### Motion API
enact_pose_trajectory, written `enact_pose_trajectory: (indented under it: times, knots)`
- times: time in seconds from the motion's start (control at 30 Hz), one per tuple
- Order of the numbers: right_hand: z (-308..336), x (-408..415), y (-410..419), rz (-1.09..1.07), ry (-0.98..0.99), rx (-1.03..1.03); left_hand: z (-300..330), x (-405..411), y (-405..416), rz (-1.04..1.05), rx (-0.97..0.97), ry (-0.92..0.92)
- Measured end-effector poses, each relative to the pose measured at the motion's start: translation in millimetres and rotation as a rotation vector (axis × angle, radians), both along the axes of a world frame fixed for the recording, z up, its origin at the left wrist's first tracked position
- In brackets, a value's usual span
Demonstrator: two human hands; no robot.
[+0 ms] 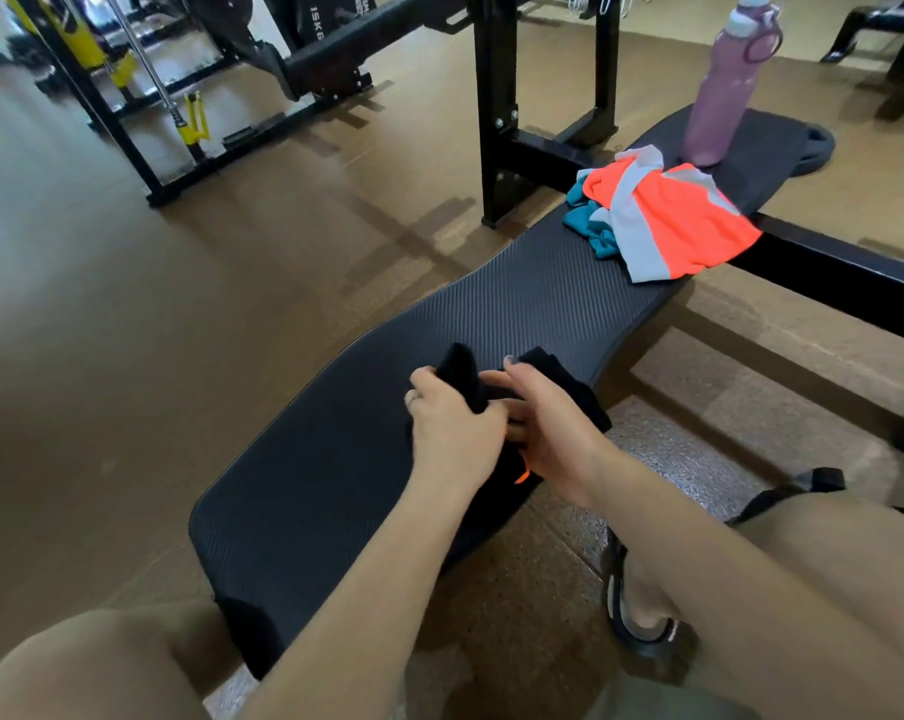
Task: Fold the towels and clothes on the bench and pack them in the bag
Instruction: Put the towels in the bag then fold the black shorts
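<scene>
both hands (pixel 496 418) gripping black garment (pixel 559 381) at desk (pixel 491 304) 3 o'clock edge; loose fold probably slides off onto floor

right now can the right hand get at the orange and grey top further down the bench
Probably not yet: the right hand and left hand both hold the black garment. The bare bench leaves the way to the orange and grey top free, but it lies far off.

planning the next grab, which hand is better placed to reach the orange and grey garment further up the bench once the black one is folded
Right, probably. The orange and grey garment lies far up the black padded bench, toward its right edge, on the right hand side. Both hands now hold the black cloth; the left hand would have to cross over.
</scene>
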State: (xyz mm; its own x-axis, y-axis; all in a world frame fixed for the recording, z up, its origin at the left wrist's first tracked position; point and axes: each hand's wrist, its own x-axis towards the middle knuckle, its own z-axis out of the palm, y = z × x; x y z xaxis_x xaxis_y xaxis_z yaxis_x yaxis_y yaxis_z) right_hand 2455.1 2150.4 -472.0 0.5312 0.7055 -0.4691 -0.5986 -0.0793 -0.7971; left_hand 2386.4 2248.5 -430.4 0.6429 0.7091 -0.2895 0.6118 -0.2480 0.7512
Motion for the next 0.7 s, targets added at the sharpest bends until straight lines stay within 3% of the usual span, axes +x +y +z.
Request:
enact_pose_trajectory:
  times: [0.07,0.2,0.33,0.43,0.53,0.6,0.7]
  knots:
    - [5.1,3.8,-5.6,0.045,-0.036,-0.043,-4.2,14.9,-10.6,-0.083,-0.007,-0.003]
    - [0.5,24.4,-1.5,-0.094,-0.139,-0.191,-17.8,28.6,-17.1,-0.205,-0.101,-0.051]
    - [-13.5,47.1,-4.6,-0.099,-0.479,-0.430,-29.5,24.4,-1.5,-0.210,-0.186,-0.185]
    - [-21.2,51.4,-5.7,-0.063,-0.703,-0.541,-42.6,12.5,10.6,-0.187,0.052,-0.215]
    - [-31.3,49.7,-5.0,-0.058,-0.813,-0.612,-61.3,1.2,18.8,-0.051,0.233,-0.127]
    - [-33.9,48.5,-4.4,-0.049,-0.847,-0.633,-71.7,-4.7,22.3,0.070,0.064,-0.017]
    - [-36.8,44.8,-4.1,-0.025,-0.929,-0.667,-76.1,-8.0,18.7,0.300,-0.461,-0.036]
